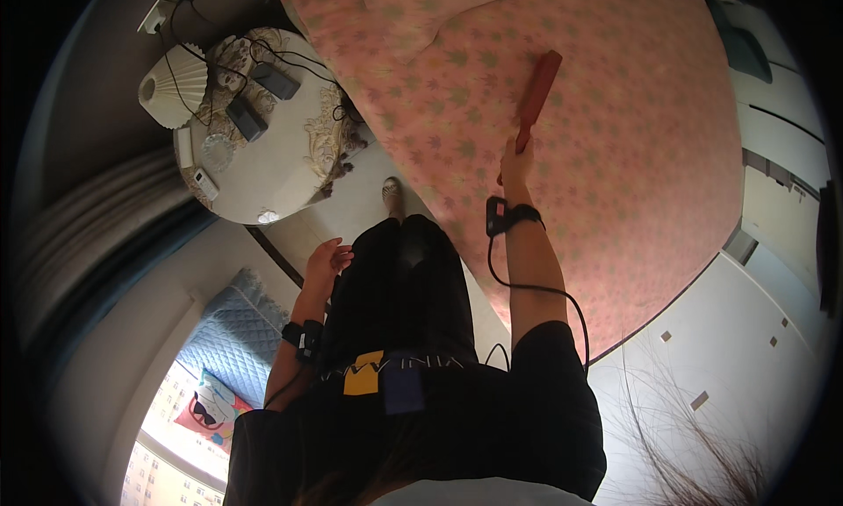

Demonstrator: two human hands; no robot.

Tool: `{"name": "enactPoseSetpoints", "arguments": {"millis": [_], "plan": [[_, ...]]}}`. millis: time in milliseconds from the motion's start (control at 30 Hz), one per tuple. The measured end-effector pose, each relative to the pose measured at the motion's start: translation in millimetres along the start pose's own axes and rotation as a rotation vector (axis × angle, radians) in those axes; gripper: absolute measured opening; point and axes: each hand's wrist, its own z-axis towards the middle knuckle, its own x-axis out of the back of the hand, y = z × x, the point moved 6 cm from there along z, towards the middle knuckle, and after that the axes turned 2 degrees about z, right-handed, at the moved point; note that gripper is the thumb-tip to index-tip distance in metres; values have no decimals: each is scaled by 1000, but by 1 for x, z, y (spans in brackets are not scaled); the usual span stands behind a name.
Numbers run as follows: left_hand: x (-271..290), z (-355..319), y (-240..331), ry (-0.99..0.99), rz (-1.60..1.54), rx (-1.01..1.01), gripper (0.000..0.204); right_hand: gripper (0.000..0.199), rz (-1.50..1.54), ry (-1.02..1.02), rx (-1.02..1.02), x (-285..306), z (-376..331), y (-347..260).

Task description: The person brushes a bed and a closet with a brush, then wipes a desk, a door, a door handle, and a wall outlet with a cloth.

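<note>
The right hand [516,162] is clenched around the lower end of a long red brush [537,97], which extends from the hand toward 1 o'clock and lies over the pink patterned bedspread [632,172]. The brush sits near the centre of the view, slightly toward 12 o'clock, its far end resting on or just above the fabric; which of the two cannot be told. A black wrist strap [514,216] with a trailing cable circles the right forearm. The left hand [327,262] hangs released, fingers loosely curled and holding nothing, beside the dark trousers [404,295] at about 8 o'clock from centre. A foot [392,192] stands on the pale floor between bed and table. At 10 o'clock stands a round white side table [272,168] carrying a ribbed white lamp [174,86], two dark boxes and tangled cables. A blue quilted mat [235,339] lies toward 7 o'clock.
</note>
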Motion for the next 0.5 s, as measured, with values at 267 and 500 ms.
{"name": "enactPoseSetpoints", "arguments": {"millis": [267, 500], "plan": [[20, 11, 3, 9, -9, -3, 38, 58, -515, -647, 244, -146, -127, -12], [34, 17, 8, 6, -41, -28, 38, 58, -416, -749, 436, -125, -127, -78]]}}
